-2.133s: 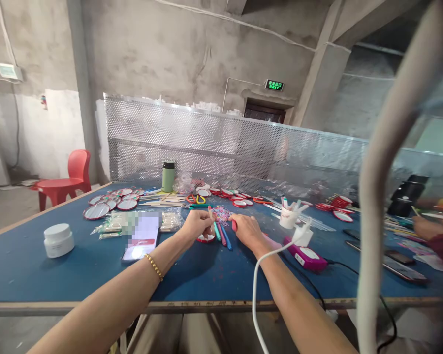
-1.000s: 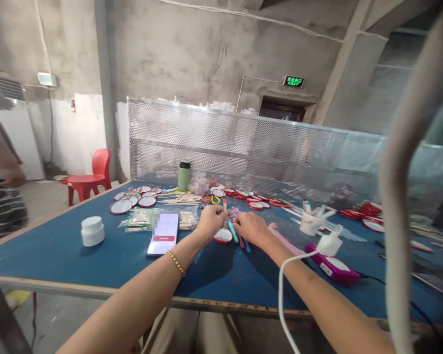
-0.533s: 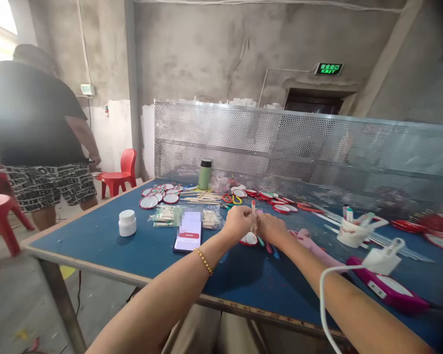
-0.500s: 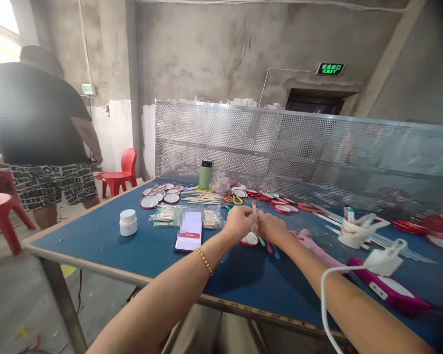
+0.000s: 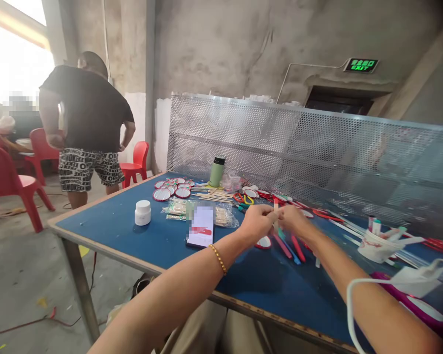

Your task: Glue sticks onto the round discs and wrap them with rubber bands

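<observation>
My left hand (image 5: pixel 259 222) and my right hand (image 5: pixel 294 220) meet over the middle of the table. Both have their fingers closed around a pale flat stick with a red tip (image 5: pixel 276 206), which stands nearly upright between them. Its lower part is hidden by the fingers. Under the hands lie a pink pen-like stick (image 5: pixel 282 247), a blue one (image 5: pixel 294 255) and a red one (image 5: pixel 299 249). A round white disc with a red rim (image 5: pixel 264 242) sits just below my left hand, partly covered.
A phone (image 5: pixel 200 227) leans near bagged wooden sticks (image 5: pixel 225 217). Left of it stands a white jar (image 5: pixel 142 213); behind, a green bottle (image 5: pixel 217 172) and red-rimmed discs (image 5: pixel 162 194). At right are a cup of pens (image 5: pixel 377 247) and a white cable (image 5: pixel 350 307). A person (image 5: pixel 90 113) stands beyond the table.
My view has swung left, so the table's things appear farther right. My hands still grip the stick together. The person at the left has moved away, and more of the body shows.
</observation>
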Motion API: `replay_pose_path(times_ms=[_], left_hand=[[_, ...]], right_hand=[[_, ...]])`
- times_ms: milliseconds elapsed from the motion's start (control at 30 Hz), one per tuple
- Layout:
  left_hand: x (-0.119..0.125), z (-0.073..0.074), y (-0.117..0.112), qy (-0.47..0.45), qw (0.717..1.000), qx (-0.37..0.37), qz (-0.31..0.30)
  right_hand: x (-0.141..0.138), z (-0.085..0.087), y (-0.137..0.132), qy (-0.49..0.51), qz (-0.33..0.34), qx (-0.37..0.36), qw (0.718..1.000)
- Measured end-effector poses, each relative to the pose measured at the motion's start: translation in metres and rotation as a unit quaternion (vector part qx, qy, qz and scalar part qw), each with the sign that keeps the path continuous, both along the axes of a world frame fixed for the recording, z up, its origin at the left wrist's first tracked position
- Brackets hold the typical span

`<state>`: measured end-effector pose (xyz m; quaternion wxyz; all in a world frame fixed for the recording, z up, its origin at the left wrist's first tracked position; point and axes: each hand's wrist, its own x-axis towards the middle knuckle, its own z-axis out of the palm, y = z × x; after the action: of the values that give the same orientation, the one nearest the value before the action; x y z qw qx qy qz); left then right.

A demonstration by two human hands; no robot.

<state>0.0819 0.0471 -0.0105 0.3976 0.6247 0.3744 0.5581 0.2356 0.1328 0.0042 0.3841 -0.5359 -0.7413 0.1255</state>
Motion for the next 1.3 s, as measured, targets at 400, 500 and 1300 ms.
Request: replay_pose_path(times_ms=[400,500,1300], left_hand=[[0.003,-0.001,-0.002,-0.115,0.986,-0.111,-0.047],[0.004,-0.001,-0.005,-0.113,0.984,-0.120,-0.065],[0.005,-0.008,-0.011,-0.011,0.994,-0.077,-0.080]], right_hand=[[0.029,0.048,-0.049,0.473,0.154,-0.052,0.866],[0.019,0.043,-0.064,0.501,0.154,-0.077,0.848],[-0.002,-0.014,-0.101,0.351,0.081,0.142,0.922]])
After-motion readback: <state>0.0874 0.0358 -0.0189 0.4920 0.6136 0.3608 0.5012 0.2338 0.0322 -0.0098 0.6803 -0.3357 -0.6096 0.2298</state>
